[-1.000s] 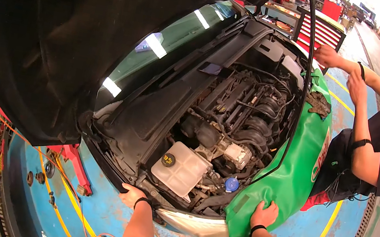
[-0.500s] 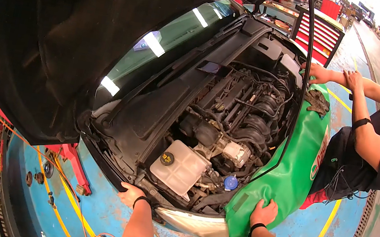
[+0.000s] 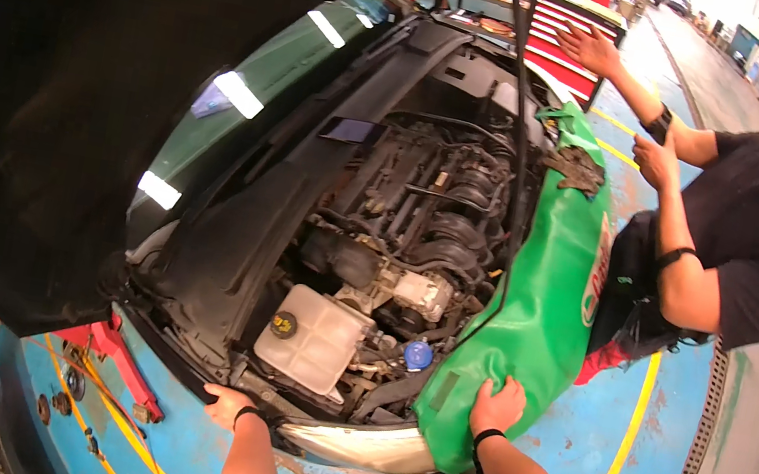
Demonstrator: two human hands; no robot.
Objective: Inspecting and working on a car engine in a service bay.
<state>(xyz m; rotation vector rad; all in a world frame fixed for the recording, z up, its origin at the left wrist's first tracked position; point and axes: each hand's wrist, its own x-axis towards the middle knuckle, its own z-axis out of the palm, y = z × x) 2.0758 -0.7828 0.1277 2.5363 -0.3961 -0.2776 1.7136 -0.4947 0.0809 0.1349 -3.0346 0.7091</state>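
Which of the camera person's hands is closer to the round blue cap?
The right hand: it is on the green cover, just right of the blue cap. The left hand is farther away, past the whitish tank to the left.

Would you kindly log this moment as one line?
left hand: at fender edge | right hand: on green cover | co-worker: standing beside cover

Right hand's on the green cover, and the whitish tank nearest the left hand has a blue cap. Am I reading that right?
Not quite: the head view shows the whitish tank with a black cap; the blue cap is separate, to the tank's right. The right hand is on the green cover, and that tank is nearest the left hand.
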